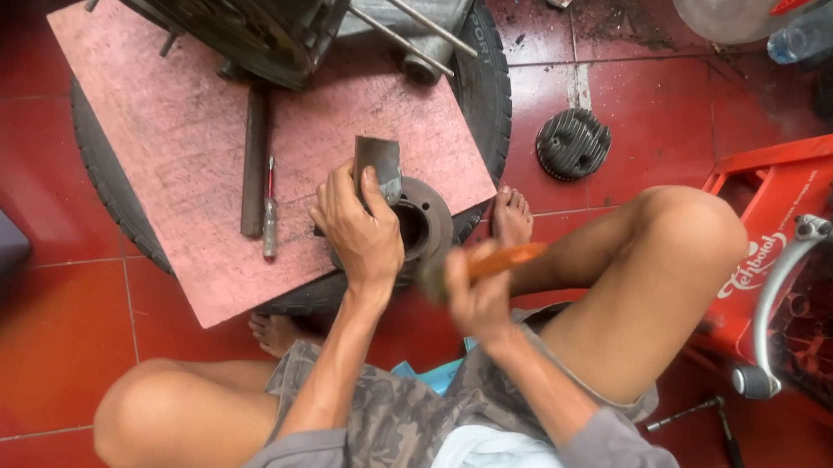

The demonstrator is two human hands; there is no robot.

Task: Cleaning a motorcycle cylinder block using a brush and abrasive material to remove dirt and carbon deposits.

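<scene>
Red tiled floor carries a tyre topped by a pink board. Left hand (364,231) grips a flat grey metal block (378,167) upright on a round grey metal cylinder (426,228). Right hand (475,294), blurred, is closed round an orange-handled tool (499,261) just beside that cylinder.

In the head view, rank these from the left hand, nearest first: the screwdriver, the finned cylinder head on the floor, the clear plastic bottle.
From the left hand:
1. Screwdriver, on the pink board beside it.
2. Finned cylinder head, on the red floor beyond the tyre.
3. Clear plastic bottle, far corner.
</scene>
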